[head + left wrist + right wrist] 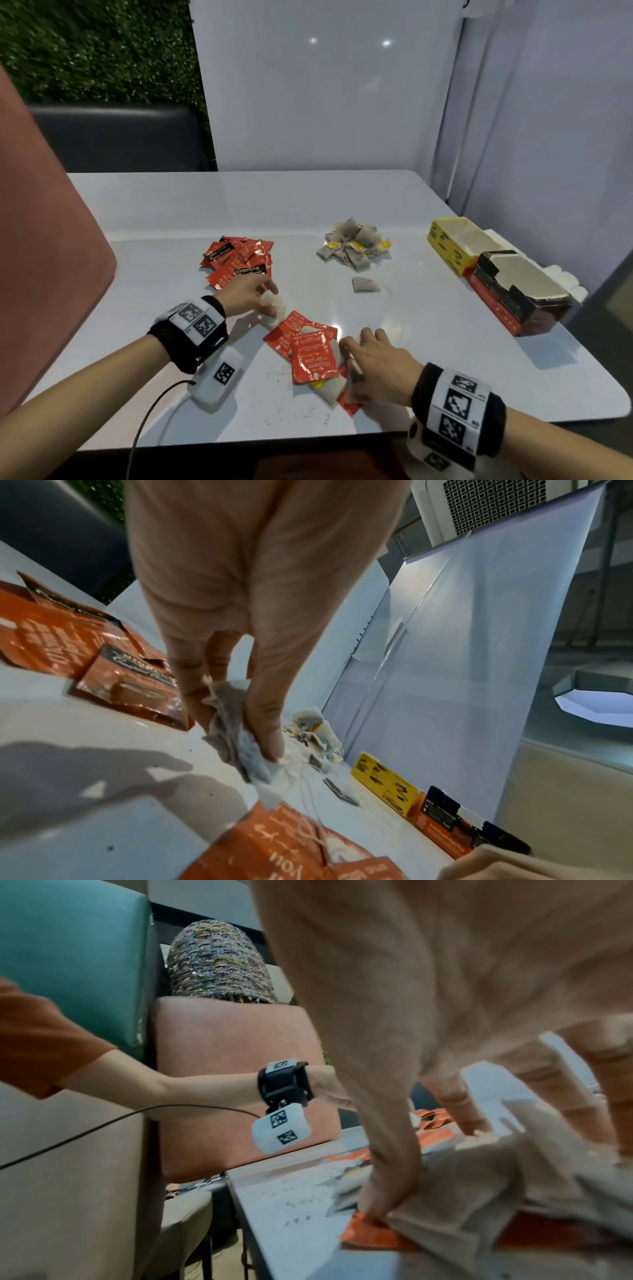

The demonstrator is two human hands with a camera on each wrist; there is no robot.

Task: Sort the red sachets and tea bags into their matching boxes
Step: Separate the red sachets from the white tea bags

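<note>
My left hand (270,303) pinches a crumpled tea bag (278,308) between thumb and fingers just above the table; the left wrist view shows that tea bag (236,739) with its string trailing down. My right hand (349,366) reaches into a small mixed heap at the front, its thumb and fingers gripping a tea bag (479,1191) that lies on a red sachet (373,1234). More red sachets (310,359) lie in that heap. A red sachet pile (239,260) and a tea bag pile (354,245) sit further back. The yellow box (455,243) and the red-and-black box (520,294) stand open at the right.
One loose tea bag (364,285) lies between the piles. The white table (445,342) ends close to the boxes on the right, against a pale wall panel. A pink seat back (44,240) rises at the left. A cable runs from my left wrist device off the front edge.
</note>
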